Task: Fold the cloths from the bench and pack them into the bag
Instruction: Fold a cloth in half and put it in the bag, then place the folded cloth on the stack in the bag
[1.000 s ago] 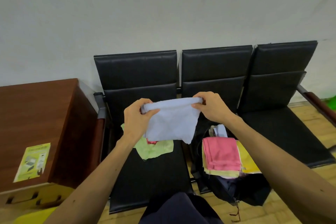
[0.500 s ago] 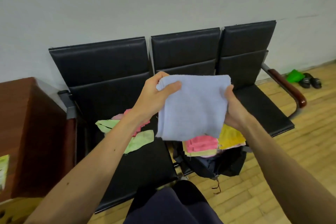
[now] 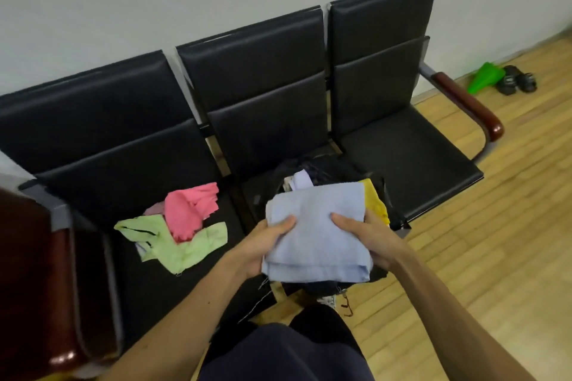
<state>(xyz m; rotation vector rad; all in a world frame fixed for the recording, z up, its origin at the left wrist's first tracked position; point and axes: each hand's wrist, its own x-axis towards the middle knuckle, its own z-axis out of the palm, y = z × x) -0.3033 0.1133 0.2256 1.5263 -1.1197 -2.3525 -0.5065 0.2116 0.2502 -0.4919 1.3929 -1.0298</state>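
Observation:
I hold a folded light blue cloth [image 3: 318, 235] flat over the open black bag [image 3: 328, 168] on the bench's middle seat. My left hand [image 3: 263, 244] grips its left edge with the thumb on top. My right hand [image 3: 368, 241] grips its right edge the same way. A yellow cloth [image 3: 376, 199] and a pale cloth [image 3: 301, 179] show in the bag beside and behind the blue one. On the left seat lie a crumpled pink cloth [image 3: 188, 210] and a light green cloth [image 3: 179, 244], unfolded.
The black three-seat bench [image 3: 411, 158] stands against a white wall, with wooden armrests [image 3: 467, 102] at both ends. Black sandals [image 3: 518, 82] and a green object [image 3: 484, 77] lie on the wooden floor at far right. A brown cabinet stands at the left edge.
The blue cloth went from hanging upright between my hands to lying flat and folded, lowered over the bag. The view tilted down and right.

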